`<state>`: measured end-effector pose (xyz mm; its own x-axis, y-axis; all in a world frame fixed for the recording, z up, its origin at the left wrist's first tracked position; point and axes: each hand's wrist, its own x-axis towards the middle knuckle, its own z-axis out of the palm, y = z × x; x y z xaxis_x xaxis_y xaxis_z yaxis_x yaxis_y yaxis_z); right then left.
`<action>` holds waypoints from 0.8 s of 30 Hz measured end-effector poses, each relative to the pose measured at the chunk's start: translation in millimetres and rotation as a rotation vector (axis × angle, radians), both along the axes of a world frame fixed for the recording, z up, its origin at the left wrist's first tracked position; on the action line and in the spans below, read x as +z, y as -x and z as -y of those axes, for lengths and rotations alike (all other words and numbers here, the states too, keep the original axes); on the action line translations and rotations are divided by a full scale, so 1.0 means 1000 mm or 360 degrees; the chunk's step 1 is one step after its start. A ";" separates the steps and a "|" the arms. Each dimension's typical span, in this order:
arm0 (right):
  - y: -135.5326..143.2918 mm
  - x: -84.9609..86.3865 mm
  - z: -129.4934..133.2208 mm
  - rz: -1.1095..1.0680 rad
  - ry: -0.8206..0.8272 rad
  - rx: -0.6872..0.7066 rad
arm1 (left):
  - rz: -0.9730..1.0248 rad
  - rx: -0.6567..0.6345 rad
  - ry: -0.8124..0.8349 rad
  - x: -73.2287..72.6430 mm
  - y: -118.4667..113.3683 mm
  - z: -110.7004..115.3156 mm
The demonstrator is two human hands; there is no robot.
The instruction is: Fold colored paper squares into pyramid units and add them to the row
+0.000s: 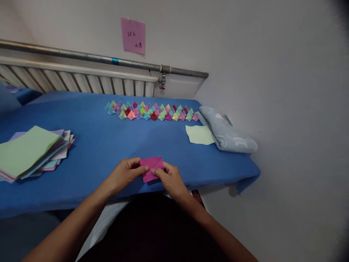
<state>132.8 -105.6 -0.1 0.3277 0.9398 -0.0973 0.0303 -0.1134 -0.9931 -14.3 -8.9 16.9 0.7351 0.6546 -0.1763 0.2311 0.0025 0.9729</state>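
Note:
A magenta sheet of folded origami paper (152, 163) is held between both hands, just above the near part of the blue-covered table. Crease lines and overlapping flaps show on its upper face. My left hand (130, 170) pinches its left side, thumb on top and fingers at the back edge. On the right side, my right hand (170, 177) grips the paper with the thumb pressed on its face. The fingertips beneath the paper are hidden. Beyond the hands, rows of small folded paper shapes (146, 115) in many colours stand on the cloth.
A stack of coloured paper sheets (29, 149) lies at the left. One pale green sheet (200, 135) rests at the right beside a folded grey-blue blanket (227, 133). The blue tablecloth (103, 145) hangs over the near edge. A radiator (95, 82) and pipe (81, 56) run behind.

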 end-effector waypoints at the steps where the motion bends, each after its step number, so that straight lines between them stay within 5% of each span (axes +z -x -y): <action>1: 0.000 -0.001 0.000 0.0023 0.0006 0.0014 | 0.0001 -0.0002 -0.0009 0.000 0.001 0.000; 6: -0.002 -0.003 -0.003 0.0382 -0.0156 0.0042 | -0.0022 -0.0015 -0.0275 0.006 0.005 -0.004; 10: -0.013 -0.005 -0.009 0.1296 -0.0592 0.0043 | 0.0050 0.0027 -0.1188 -0.002 0.007 -0.009; 15: -0.024 -0.014 -0.011 0.2056 -0.0874 0.0172 | 0.0023 0.0103 -0.2187 -0.032 0.009 -0.006; 19: -0.022 -0.025 -0.003 0.2240 -0.0818 0.0281 | -0.0167 -0.0030 -0.2372 -0.046 0.014 0.003; 24: -0.016 -0.029 0.011 0.2225 -0.0697 0.0445 | -0.0271 -0.0227 -0.2261 -0.043 0.024 0.015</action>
